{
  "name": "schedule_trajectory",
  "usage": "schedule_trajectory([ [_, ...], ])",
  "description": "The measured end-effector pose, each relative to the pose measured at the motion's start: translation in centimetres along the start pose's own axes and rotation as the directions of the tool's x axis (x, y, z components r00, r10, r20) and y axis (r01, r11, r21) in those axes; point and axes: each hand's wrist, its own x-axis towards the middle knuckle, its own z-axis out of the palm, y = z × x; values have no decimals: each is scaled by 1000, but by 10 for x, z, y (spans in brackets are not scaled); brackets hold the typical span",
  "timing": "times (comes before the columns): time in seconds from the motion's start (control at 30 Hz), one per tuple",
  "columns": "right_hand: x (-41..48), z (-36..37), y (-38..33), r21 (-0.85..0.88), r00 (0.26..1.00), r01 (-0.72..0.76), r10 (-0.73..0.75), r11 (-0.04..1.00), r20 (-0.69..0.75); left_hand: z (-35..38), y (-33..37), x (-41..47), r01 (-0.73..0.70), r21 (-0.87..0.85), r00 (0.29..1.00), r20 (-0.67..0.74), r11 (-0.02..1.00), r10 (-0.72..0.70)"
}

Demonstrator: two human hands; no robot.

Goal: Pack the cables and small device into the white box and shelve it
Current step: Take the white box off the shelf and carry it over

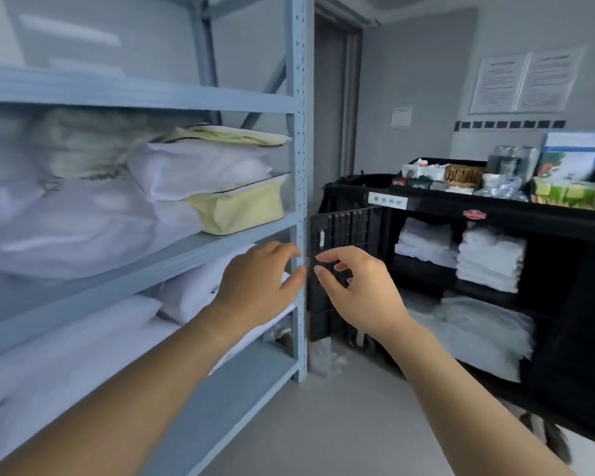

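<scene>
Bare left hand and right hand hover by shelf post, fingers spread, holding nothing.

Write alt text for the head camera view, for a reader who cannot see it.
Two bare hands, the left hand and the right hand, reach forward empty with fingers spread, in front of a blue metal shelf unit stacked with white pillows. To the right stands a black cart holding folded white towels. No white box is visible.
</scene>
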Motion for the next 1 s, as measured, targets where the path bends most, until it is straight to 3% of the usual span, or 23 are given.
schedule_trajectory([
  [0.4, 179, 133, -36, 245, 965, 221, -248, 944, 86, -55, -155, 76, 227, 247, 968, -160, 942, -191],
  [0.73, 237, 231, -148, 376, 919, 348, -392, 859, 44, -145, -263, 62, 290, 345, 941, -274, 893, -200],
  [1.0, 268, 282, -238, 405, 913, 377, -409, 833, -9, -220, -335, 50, 291, 390, 937, -299, 874, -178],
])
